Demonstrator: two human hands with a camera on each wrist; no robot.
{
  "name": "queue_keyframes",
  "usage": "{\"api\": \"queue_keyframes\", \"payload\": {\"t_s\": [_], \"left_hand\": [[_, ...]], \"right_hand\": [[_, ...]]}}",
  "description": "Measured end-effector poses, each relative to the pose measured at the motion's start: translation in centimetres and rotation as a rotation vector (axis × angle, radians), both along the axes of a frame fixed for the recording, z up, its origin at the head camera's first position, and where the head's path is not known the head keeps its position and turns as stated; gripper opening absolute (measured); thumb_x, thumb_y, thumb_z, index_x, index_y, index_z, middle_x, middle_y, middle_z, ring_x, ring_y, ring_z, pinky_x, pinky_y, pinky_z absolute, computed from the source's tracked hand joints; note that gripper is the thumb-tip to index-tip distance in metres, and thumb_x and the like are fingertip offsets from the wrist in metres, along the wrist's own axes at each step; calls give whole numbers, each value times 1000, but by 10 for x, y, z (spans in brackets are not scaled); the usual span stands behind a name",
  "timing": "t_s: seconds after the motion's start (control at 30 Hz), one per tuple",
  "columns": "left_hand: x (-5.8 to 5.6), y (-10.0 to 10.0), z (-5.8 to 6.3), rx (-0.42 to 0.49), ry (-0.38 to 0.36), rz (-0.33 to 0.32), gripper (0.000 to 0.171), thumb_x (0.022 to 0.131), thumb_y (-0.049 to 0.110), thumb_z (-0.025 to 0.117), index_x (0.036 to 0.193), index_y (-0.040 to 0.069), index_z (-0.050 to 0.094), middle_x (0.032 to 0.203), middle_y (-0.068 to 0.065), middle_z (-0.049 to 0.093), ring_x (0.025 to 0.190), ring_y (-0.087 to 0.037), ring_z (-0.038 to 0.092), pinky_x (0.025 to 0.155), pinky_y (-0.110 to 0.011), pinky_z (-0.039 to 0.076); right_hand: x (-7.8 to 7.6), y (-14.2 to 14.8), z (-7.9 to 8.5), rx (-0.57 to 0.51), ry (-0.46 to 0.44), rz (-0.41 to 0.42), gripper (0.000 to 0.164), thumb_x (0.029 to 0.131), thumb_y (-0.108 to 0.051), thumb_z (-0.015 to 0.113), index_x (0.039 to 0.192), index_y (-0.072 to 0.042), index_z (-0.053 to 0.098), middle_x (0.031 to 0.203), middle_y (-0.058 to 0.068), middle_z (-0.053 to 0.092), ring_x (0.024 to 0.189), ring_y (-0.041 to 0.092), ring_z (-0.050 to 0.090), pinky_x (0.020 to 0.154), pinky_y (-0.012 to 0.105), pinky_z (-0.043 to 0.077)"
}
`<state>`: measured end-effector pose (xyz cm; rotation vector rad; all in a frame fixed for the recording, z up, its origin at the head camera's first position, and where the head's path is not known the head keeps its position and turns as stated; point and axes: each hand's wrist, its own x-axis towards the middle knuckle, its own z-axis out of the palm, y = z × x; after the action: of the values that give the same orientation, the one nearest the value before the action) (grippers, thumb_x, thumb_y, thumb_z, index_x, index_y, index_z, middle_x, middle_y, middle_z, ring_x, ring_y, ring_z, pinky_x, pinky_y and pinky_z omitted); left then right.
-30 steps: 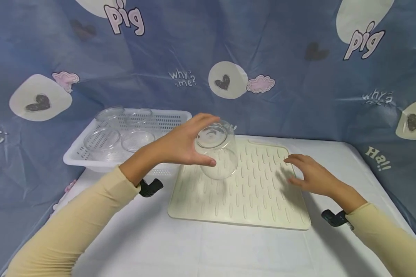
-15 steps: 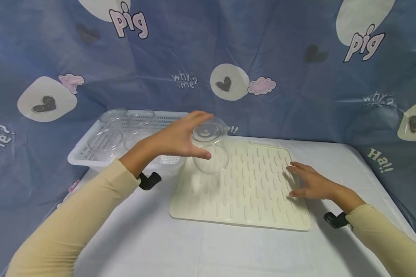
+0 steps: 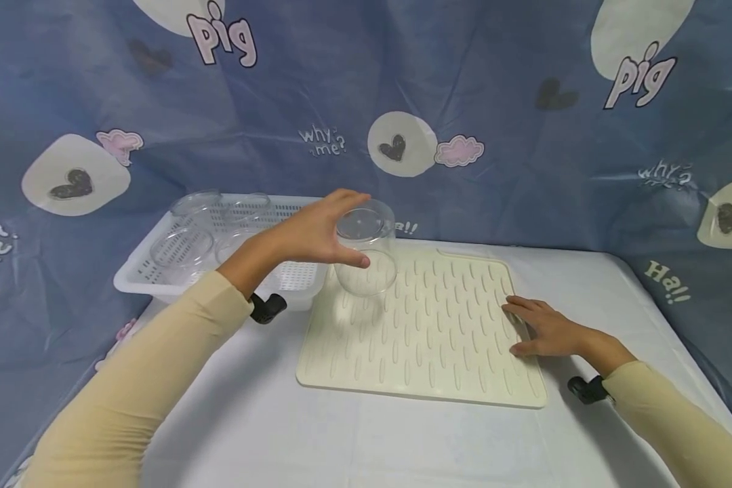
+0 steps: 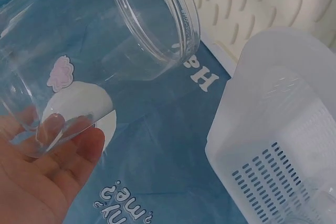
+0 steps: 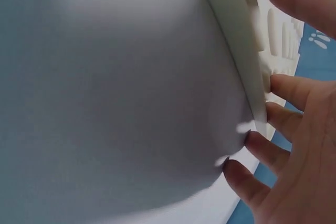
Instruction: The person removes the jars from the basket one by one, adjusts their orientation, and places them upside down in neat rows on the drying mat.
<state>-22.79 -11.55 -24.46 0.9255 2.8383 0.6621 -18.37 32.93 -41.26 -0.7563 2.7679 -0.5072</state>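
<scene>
My left hand [image 3: 314, 230] grips the side of a clear cylindrical jar [image 3: 378, 237], thumb in front. The jar is held above the back left of the cream ridged drying mat [image 3: 427, 379], and its shadow falls on the mat. In the left wrist view the jar's ringed end [image 4: 186, 19] points away from the palm, with fingers curled along the other end. At the mat's right edge is my right hand [image 3: 549, 331], fingers spread. The right wrist view shows its fingertips [image 5: 281, 85] touching the mat edge and white tablecloth.
A white perforated basket [image 3: 135, 283] stands at the left, close beside the mat, with several clear round containers [image 3: 181, 247] in it. A blue patterned cloth [image 3: 512, 183] hangs behind the white-covered table [image 3: 451, 440].
My left hand has carried the jar left and slightly back, toward the basket. My right hand has come down to the mat's right edge.
</scene>
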Motion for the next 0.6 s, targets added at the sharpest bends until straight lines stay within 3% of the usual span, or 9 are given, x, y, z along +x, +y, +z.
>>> {"api": "queue_keyframes", "payload": {"t_s": [0.3, 0.6], "left_hand": [[-5, 2, 1, -27, -16, 21, 105, 75, 52, 79, 159, 18, 24, 162, -8, 26, 145, -34, 38, 114, -57, 37], [-15, 4, -7, -48, -27, 42, 106, 76, 52, 78, 159, 17, 23, 162, -10, 27, 141, -35, 42, 113, -57, 39]], "right_hand": [[-3, -1, -1, 3, 27, 4, 86, 79, -40, 79, 144, 5, 43, 152, 32, 33, 135, 58, 31, 101, 74, 33], [-4, 1, -2, 15, 11, -56, 90, 80, -34, 79, 147, 8, 35, 155, 31, 29, 136, 56, 30, 105, 72, 31]]}}
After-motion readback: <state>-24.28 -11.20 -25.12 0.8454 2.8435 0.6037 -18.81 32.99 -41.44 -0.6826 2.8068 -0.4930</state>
